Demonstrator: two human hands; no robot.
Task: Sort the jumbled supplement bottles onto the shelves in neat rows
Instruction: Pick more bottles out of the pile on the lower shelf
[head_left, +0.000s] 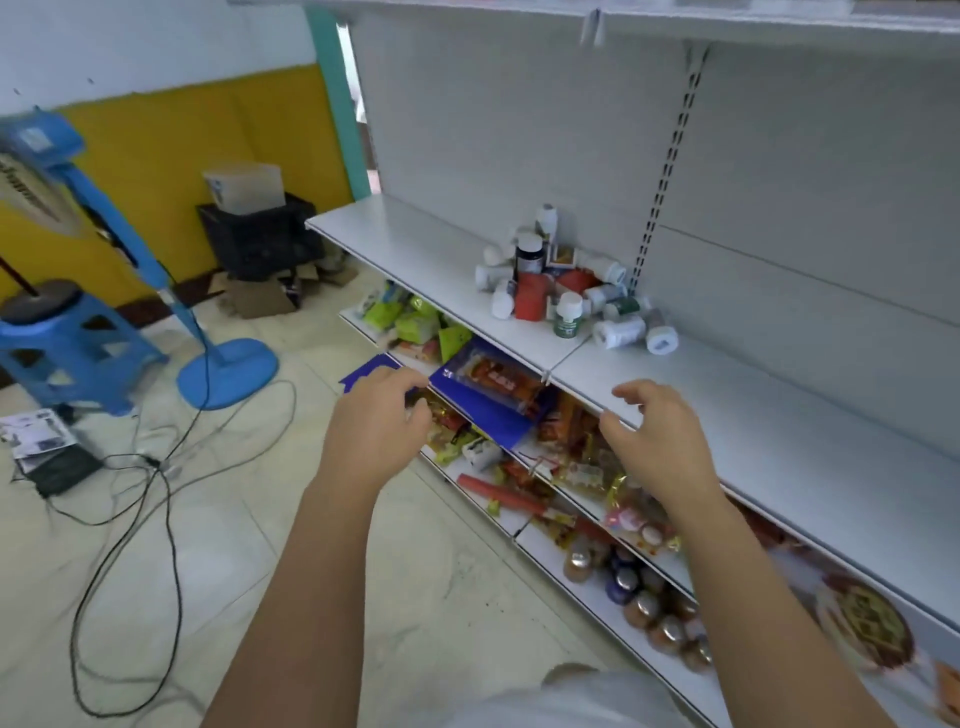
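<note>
No bottle is in hand, so the job looks barely begun; by my reading this is the reach towards the first pick. The bottles (566, 291) lie in one jumbled pile on the middle shelf (415, 244), and that pile touches the back panel just left of the slotted rail (665, 176). Some stand upright, such as a dark bottle (529, 254) with a white cap, a red bottle (531, 297) and a small green-labelled bottle (567, 314). Most of the white ones lie on their sides around these.

Both hands hover below and in front of the pile, well apart from it. The left hand (379, 415) is below-left of the pile and the right hand (660, 441) below-right, at the shelf's front edge. The fingers of each are loosely curled and half spread, and neither hand holds anything.

The next move probably calls for reaching up to the pile and taking the outer, lying bottles first, since pulling from the middle could send the rest rolling. They can then be stood up, sorted by kind, in rows along the bare shelf either side of the pile. The round white ones on their sides may roll towards the front edge if nudged.

No brand or label text can be read: the bottle labels are too small and blurred. Below the pile, the snack packs (498, 387) on the lower shelves show printing, but it is not legible either. Far left of the pile stands a blue fan (223, 369), and the lettering on its head is smeared.
</note>
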